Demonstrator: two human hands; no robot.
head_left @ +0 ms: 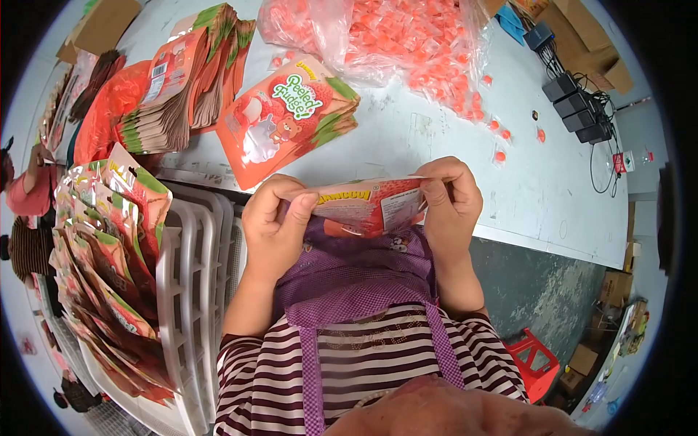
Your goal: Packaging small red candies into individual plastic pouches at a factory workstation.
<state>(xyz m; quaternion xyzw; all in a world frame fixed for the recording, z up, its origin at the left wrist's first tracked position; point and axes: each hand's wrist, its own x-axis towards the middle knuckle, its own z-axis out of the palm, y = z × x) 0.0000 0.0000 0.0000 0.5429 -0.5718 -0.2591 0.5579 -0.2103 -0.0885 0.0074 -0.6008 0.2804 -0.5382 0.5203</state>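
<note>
Flat red-orange printed plastic pouch (371, 207) held at chest height, just off the white table's (436, 138) near edge. Left hand (273, 225) & right hand (451, 200) both closed, pinching its top edge. Stack of similar pouches (291, 120) lies beyond on table.

Pouch stacks (182, 87), candy bag (385, 36), chargers (574, 109), white crate (193, 291).

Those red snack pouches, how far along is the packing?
Looks partly done: a white crate on the left holds many pouches. In hand: the left hand and right hand pinch one pouch at its top. Left: stacks of flat pouches and a big bag of orange candies on the table.
</note>
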